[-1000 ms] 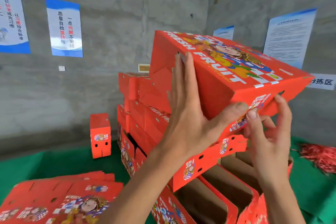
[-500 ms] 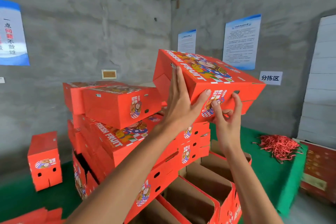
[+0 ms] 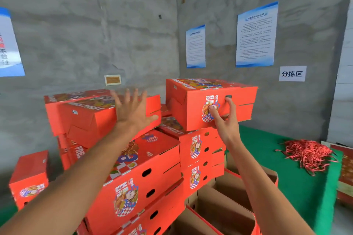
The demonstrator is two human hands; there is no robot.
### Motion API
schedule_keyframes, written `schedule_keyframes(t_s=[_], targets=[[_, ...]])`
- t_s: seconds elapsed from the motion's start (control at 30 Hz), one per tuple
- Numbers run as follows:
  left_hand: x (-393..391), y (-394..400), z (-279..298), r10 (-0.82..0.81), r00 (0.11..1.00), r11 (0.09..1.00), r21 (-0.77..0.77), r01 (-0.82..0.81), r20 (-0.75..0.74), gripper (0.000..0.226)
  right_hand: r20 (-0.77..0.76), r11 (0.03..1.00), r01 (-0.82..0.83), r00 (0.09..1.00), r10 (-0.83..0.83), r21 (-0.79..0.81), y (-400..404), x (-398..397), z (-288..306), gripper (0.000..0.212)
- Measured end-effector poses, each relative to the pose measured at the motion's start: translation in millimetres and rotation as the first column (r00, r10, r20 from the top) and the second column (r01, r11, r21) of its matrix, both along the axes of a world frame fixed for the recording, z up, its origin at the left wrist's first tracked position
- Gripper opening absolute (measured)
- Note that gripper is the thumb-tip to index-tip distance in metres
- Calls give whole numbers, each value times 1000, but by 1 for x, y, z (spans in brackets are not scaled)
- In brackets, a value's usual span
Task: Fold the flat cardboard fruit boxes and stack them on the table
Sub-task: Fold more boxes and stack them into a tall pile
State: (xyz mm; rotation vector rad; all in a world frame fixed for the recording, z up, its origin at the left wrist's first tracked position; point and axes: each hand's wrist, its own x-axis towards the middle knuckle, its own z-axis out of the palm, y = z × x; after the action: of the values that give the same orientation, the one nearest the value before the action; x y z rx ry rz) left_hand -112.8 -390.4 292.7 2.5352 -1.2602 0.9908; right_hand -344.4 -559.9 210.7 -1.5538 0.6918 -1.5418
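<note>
at 8 o'clock a lone folded box (image 3: 28,177) stands apart from the pile on the green bench (image 3: 298,177). moving right, the stack of red fruit boxes (image 3: 137,168) fills the middle, the boxes lying at mixed angles. the left hand (image 3: 131,112) is spread wide, fingers straight and pointing toward 12 o'clock, its grip holding nothing; it sits in front of a tilted upper box (image 3: 91,116), and whether the palm touches that box cannot be told. right of centre, at about 1 o'clock from that hand, the newly folded box (image 3: 193,99) sits on top of the stack, printed lid up, its long axis running roughly from 9 to 3 o'clock, its near long side facing the camera. the right hand (image 3: 225,120) meets that side from 6 o'clock, thumb pressed on the printed label and a finger hooked into the handle hole, so its grip pinches the box wall. below, open brown box interiors (image 3: 219,210) show. at 4 o'clock a heap of red strips (image 3: 309,154) lies on the bench.
</note>
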Motion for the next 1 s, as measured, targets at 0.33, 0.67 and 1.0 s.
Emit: schedule_keyframes(t_s=[0.33,0.67,1.0], targets=[[77,47,-13,84,994,996,-17,-83,64,83,-52,969,-238,969,241,65,-35,92,-2,63],[83,68,-22,13,991,1000,-13,-12,131,95,-258,935,-341,899,354,97,-52,175,17,64],[84,86,-47,140,973,982,-149,-113,183,103,-558,893,-390,700,446,223,-32,216,24,40]])
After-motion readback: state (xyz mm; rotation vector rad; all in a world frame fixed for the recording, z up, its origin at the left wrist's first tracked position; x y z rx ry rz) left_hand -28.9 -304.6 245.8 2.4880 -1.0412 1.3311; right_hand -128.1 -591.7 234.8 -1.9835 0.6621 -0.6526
